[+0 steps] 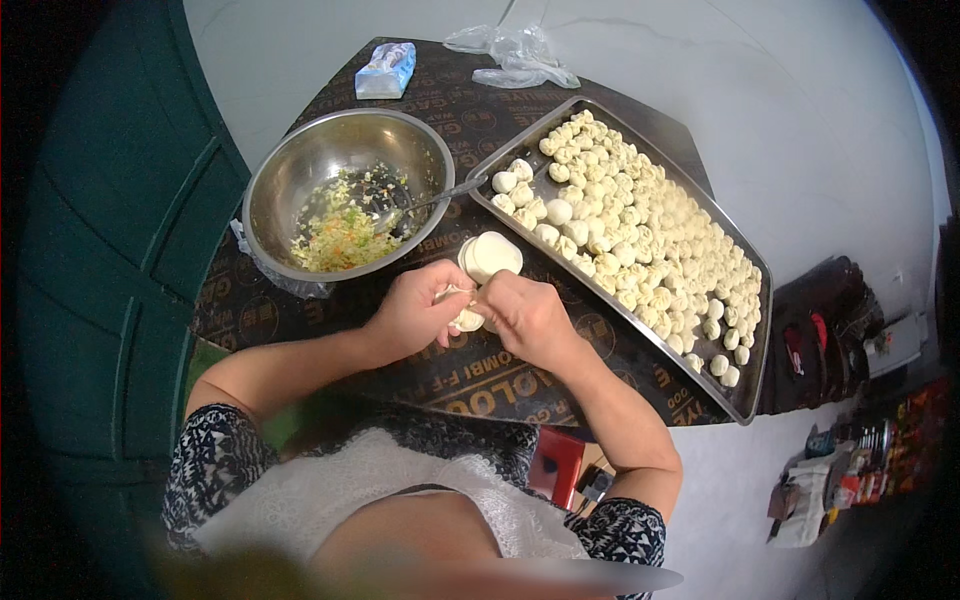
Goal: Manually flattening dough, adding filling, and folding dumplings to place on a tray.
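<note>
Between both hands is a pale dough dumpling, partly covered by the fingers. My left hand cups it from the left, and my right hand pinches its upper edge with the fingertips. Just beyond the hands lies a small stack of round dough wrappers. To the upper left, a steel bowl holds chopped vegetable filling with a metal spoon leaning on its rim. At the right, a large metal tray carries rows of folded dumplings.
A dark plywood table with printed writing bears everything. A tissue pack and a crumpled clear plastic bag lie at its far side. Another plastic bag is partly under the bowl. A green door stands at the left.
</note>
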The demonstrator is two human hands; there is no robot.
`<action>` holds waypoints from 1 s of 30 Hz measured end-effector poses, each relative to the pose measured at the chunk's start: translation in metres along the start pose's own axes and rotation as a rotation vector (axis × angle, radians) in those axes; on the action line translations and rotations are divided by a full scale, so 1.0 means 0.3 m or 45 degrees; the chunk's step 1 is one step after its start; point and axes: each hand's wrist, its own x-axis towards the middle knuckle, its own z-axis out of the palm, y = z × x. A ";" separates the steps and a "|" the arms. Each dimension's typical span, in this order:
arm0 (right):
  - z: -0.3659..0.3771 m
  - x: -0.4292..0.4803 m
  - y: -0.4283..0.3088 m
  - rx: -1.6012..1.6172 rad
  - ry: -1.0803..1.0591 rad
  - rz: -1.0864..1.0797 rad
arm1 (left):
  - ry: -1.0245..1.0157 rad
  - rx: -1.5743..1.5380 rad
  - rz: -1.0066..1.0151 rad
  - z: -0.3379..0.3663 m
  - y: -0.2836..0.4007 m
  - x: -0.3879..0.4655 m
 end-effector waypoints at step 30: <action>-0.014 -0.021 0.045 1.075 0.108 0.557 | 0.117 0.331 0.023 -0.017 0.015 -0.011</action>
